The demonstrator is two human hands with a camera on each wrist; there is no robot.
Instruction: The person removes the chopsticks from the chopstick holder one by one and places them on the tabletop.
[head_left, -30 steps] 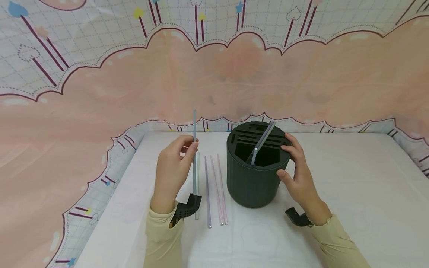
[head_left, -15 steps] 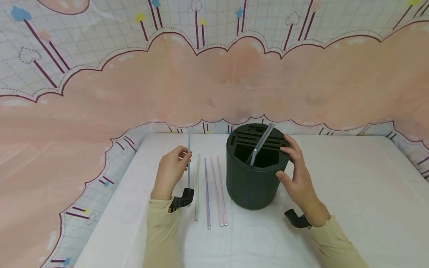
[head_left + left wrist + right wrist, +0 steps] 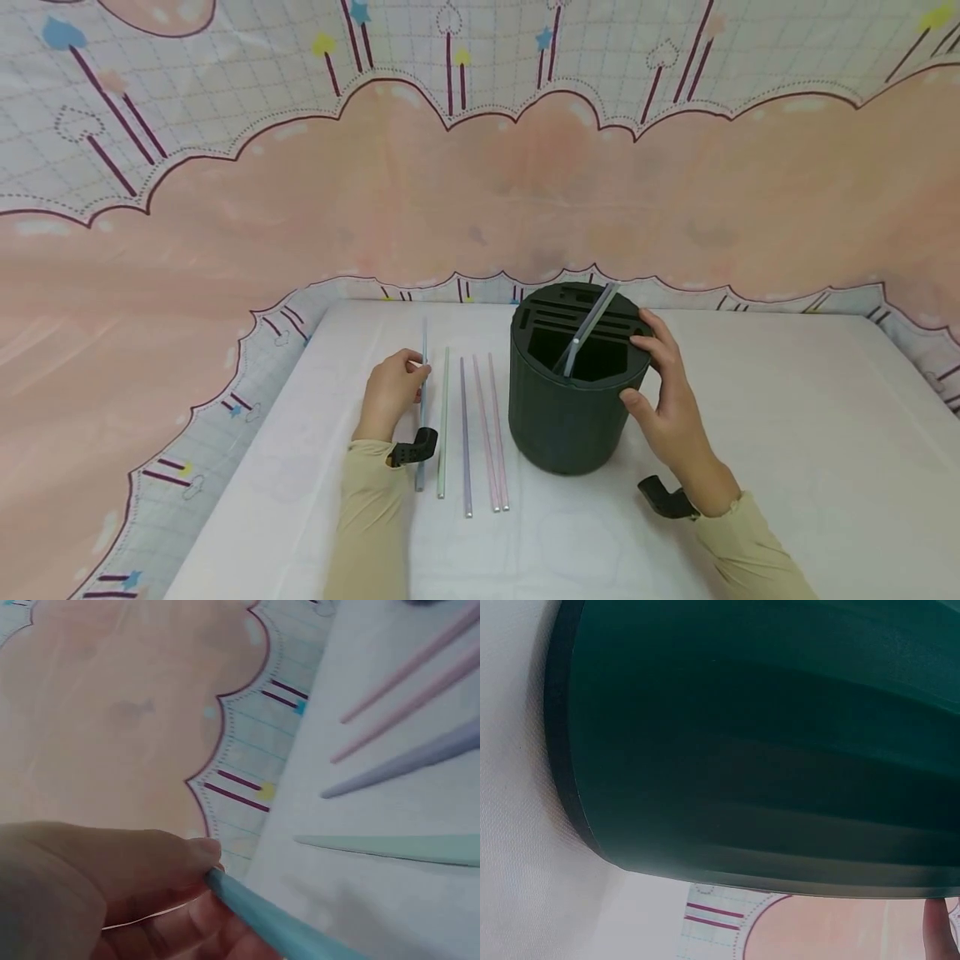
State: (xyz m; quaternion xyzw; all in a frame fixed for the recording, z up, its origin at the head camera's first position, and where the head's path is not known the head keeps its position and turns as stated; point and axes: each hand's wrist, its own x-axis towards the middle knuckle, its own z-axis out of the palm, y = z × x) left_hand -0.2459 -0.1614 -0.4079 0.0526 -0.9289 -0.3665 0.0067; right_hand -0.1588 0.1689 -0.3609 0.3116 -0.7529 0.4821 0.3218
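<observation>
In the head view my left hand (image 3: 386,398) pinches a light blue chopstick (image 3: 420,477) between thumb and fingers, low over the white table at the left end of a row. Seen from the left wrist, the thumb presses against one end of this blue chopstick (image 3: 266,911). To its right lie a green chopstick (image 3: 443,425), a purple chopstick (image 3: 466,442) and two pink chopsticks (image 3: 483,433). My right hand (image 3: 667,408) grips the right rim of a dark green utensil holder (image 3: 566,425), thumb on its near side. Greyish chopsticks (image 3: 592,321) lean inside its large opening.
The white table (image 3: 795,433) ends at a patterned cloth (image 3: 480,200) with scalloped edging behind and to the left. Narrow slots (image 3: 540,315) cross the holder's top. Black wrist mounts (image 3: 415,448) sit on both wrists.
My left hand has lowered the blue chopstick from upright beside the green one down to the table, slightly left. The right hand has stayed on the holder.
</observation>
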